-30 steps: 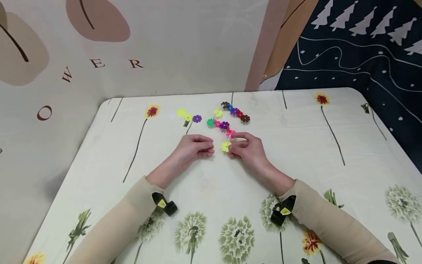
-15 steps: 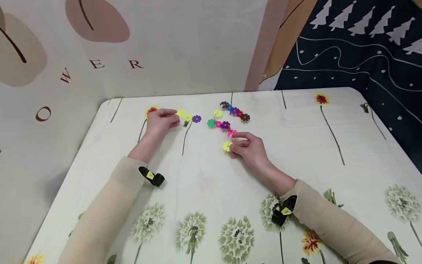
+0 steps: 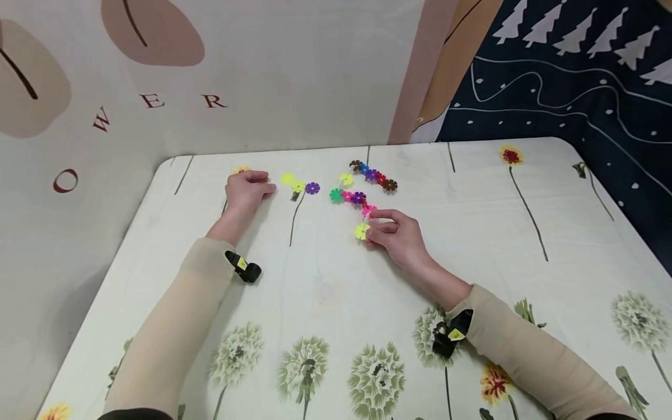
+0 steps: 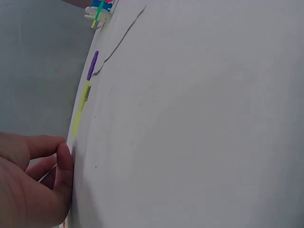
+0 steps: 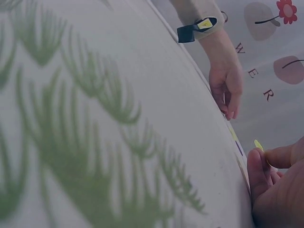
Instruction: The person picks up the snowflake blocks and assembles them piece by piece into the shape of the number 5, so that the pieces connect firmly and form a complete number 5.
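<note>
My right hand (image 3: 396, 234) pinches the edge of a yellow snowflake disc (image 3: 361, 231). That disc is at the near end of a bent chain of joined discs, with pink (image 3: 369, 210), purple (image 3: 359, 198) and green (image 3: 336, 195) ones further along. In the right wrist view, the yellow disc (image 5: 259, 145) peeks past my fingertips. At the far left, my left hand (image 3: 245, 195) is low over the tabletop, thumb and index fingertips together in the left wrist view. Whether anything is between those fingertips is hidden.
Loose yellow discs (image 3: 287, 178) and a purple disc (image 3: 312, 188) lie right of my left hand. Behind the bent chain is a row of joined discs (image 3: 371, 175). The flower-print tablecloth (image 3: 325, 262) meets a curtain (image 3: 294, 76) at the back edge.
My left hand moved from the middle to the far left, then drew back slightly. A pale disc seen there earlier is out of sight. My right hand has barely shifted.
</note>
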The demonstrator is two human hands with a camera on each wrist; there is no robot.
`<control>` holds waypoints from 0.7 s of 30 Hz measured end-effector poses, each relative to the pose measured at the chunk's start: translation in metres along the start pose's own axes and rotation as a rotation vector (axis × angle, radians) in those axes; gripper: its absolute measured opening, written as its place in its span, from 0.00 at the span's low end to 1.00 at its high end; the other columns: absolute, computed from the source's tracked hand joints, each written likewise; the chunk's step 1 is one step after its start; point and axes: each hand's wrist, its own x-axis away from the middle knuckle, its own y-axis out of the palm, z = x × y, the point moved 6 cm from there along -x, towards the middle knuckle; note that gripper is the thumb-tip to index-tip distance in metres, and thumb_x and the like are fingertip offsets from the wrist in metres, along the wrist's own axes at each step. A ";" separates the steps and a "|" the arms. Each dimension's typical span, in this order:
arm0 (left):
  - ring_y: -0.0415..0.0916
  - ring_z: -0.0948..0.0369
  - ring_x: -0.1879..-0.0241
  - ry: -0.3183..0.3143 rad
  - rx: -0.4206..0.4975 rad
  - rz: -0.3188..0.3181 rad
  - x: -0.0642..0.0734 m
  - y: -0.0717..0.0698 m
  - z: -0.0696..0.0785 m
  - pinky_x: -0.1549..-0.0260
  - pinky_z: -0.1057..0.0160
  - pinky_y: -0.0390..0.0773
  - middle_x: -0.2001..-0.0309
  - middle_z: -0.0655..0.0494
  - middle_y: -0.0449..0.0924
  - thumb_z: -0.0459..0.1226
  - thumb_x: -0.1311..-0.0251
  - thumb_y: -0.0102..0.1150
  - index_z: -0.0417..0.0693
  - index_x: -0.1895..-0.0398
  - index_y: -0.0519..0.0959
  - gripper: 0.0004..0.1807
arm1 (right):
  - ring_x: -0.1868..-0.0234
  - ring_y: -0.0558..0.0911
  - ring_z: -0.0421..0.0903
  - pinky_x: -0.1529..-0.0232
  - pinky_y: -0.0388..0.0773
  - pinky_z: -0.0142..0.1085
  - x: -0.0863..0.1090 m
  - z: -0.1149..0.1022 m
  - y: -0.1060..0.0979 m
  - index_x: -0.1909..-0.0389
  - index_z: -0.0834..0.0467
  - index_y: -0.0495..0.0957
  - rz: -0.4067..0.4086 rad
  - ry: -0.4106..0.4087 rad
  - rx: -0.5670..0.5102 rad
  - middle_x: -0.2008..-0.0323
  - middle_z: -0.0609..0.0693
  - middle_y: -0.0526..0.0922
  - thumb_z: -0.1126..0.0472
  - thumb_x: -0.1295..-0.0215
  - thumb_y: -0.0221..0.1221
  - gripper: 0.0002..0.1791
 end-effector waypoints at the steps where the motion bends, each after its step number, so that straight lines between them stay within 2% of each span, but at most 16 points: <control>1: 0.80 0.63 0.58 0.002 -0.001 -0.001 -0.001 0.000 0.001 0.60 0.71 0.83 0.45 0.44 0.80 0.27 0.39 0.68 0.36 0.40 0.81 0.22 | 0.70 0.89 0.45 0.59 0.87 0.38 0.000 0.000 0.000 0.39 0.68 0.76 0.002 0.000 -0.001 0.60 0.62 0.87 0.77 0.33 0.61 0.21; 12: 0.79 0.67 0.72 0.085 -0.142 0.019 -0.001 0.002 0.007 0.73 0.75 0.79 0.49 0.43 0.82 0.28 0.38 0.66 0.37 0.44 0.83 0.18 | 0.70 0.89 0.45 0.59 0.87 0.38 -0.001 -0.001 0.001 0.39 0.68 0.75 0.002 0.013 -0.020 0.60 0.61 0.87 0.77 0.33 0.61 0.21; 17: 0.78 0.65 0.70 0.091 -0.163 0.016 0.001 0.002 0.010 0.73 0.75 0.78 0.51 0.44 0.81 0.28 0.38 0.66 0.36 0.44 0.82 0.18 | 0.69 0.89 0.45 0.58 0.87 0.38 0.000 -0.001 0.001 0.40 0.67 0.76 0.009 0.017 -0.012 0.59 0.62 0.87 0.77 0.32 0.61 0.21; 21: 0.78 0.66 0.72 0.076 -0.171 -0.028 0.006 0.003 0.006 0.74 0.74 0.78 0.56 0.46 0.79 0.31 0.38 0.68 0.34 0.45 0.82 0.18 | 0.68 0.89 0.46 0.58 0.87 0.38 -0.001 0.000 0.001 0.40 0.67 0.76 0.015 0.021 -0.007 0.57 0.63 0.87 0.76 0.32 0.61 0.20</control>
